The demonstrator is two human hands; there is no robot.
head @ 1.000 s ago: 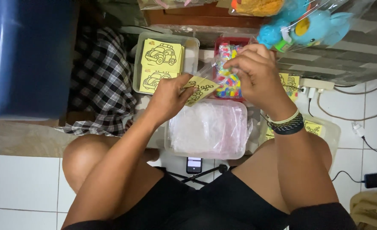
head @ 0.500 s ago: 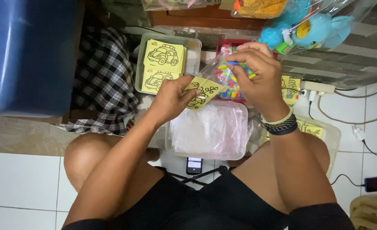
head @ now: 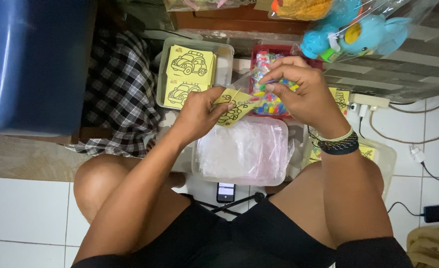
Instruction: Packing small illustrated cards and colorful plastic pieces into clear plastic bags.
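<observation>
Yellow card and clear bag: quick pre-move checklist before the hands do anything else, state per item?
1. Left hand grips the yellow card by its edge: ok.
2. Right hand pinches the clear bag at its top: ok.
3. Bag mouth open enough for the card: cannot tell, the plastic is see-through and the fingers cover it.
4. Card free of the bag: cannot tell, they overlap.
5. Coloured pieces contained in the red tray: ok, none seen spilled.
6. Tub of clear bags below the hands within reach: ok.

white tiled floor (head: pixel 21 208), plastic trays (head: pixel 227 54), phone (head: pixel 225 191)
</observation>
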